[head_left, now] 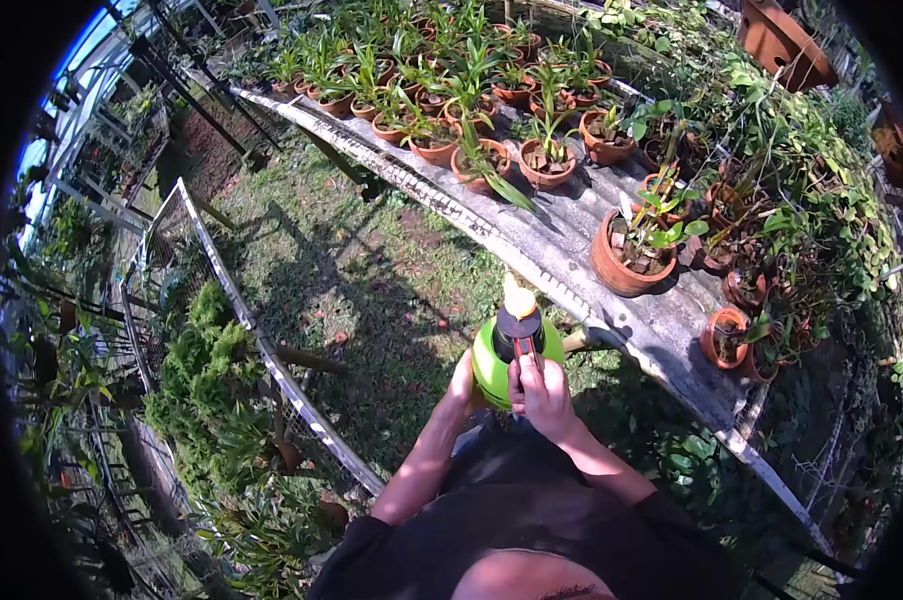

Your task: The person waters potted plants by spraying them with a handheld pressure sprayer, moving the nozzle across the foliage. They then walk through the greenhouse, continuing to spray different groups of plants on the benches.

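Note:
In front of my body, at the middle of the head view, I hold a round green pump sprayer (490, 368) with a dark collar and a pale yellow top. My left hand (462, 385) is closed against the sprayer's left side, and the bottle hides most of its fingers. My right hand (542, 393) is wrapped around the black and red handle (525, 347) at the near side of the sprayer head. Just beyond the sprayer runs the pale edge of a bench, with a large potted plant (632, 255) to the right.
A grey corrugated bench (562, 225) carries many small terracotta pots (547, 163) of green plants. Leafy vines (822, 170) crowd its far right side. On the left, a white-framed mesh bench (272, 350) stands over bushy greenery. Grass (372, 270) lies between the benches.

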Demonstrator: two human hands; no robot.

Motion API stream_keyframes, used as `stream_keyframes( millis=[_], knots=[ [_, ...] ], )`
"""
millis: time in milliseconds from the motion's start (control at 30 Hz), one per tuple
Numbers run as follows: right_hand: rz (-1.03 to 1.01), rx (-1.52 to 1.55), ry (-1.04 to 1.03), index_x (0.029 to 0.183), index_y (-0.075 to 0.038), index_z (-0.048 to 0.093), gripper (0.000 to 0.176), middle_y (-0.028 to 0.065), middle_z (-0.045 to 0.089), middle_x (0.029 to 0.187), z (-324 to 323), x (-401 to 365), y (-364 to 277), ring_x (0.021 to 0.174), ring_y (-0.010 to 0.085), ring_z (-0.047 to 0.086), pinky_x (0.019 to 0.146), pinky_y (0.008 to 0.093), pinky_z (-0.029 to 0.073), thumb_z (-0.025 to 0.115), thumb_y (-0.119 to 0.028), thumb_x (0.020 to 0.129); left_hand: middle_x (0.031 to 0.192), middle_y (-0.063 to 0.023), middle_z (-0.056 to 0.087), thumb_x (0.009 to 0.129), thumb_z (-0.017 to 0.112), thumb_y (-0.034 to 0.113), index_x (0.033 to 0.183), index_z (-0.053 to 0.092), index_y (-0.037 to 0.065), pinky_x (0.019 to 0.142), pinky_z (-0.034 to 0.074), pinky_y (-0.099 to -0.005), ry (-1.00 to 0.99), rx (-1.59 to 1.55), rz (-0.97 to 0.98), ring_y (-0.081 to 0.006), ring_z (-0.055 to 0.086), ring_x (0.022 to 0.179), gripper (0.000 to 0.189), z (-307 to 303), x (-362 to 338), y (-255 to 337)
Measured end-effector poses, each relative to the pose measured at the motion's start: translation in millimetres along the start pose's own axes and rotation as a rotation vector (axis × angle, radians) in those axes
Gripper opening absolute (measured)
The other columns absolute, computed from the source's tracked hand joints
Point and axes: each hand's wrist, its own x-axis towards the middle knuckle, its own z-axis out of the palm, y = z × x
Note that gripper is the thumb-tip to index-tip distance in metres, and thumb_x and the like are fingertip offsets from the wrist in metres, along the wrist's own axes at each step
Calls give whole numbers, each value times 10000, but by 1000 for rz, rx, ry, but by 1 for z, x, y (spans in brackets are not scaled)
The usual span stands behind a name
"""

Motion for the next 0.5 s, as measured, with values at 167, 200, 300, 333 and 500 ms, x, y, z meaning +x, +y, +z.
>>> stream_keyframes(
  millis=[167, 200, 300, 333, 500],
  knots=[
    [102, -45, -87, 799, -47, 450, 326, -20, 380, 566, -11, 30, 0, 456, 68, 360, 428, 230, 330, 357, -289, 998, 1150, -77, 599, 993, 207, 367, 1269, 488, 117, 840, 515, -385, 94, -103, 167, -213, 598, 1011, 466, 4, 9, 4],
    [87, -55, -87, 804, -46, 450, 329, -20, 378, 565, -15, 35, -2, 457, 68, 360, 426, 232, 329, 354, -294, 999, 1183, -93, 588, 985, 209, 396, 1282, 480, 101, 879, 494, -392, 102, -98, 164, -228, 588, 1045, 498, 11, 10, 8],
    [98, 44, -83, 824, -53, 452, 327, -24, 382, 564, -32, 49, -5, 441, 58, 345, 415, 222, 314, 362, -313, 1000, 1249, -131, 563, 976, 208, 447, 1314, 454, 65, 955, 455, -400, 90, 0, 141, -249, 567, 1115, 566, 20, 28, 20],
    [169, 153, -68, 824, -57, 453, 324, -24, 385, 564, -36, 52, -12, 436, 54, 338, 411, 218, 308, 367, -317, 999, 1236, -132, 567, 985, 204, 435, 1321, 442, 66, 933, 471, -392, 24, 11, 143, -233, 575, 1101, 553, 19, 37, 21],
    [64, 123, 47, 786, -60, 434, 338, -19, 366, 529, -62, 72, -33, 404, 55, 318, 381, 215, 285, 358, -311, 998, 1192, -114, 597, 962, 260, 507, 1314, 442, 45, 846, 515, -356, -49, 106, 95, -184, 610, 1033, 610, 23, 90, 24]
  ],
)
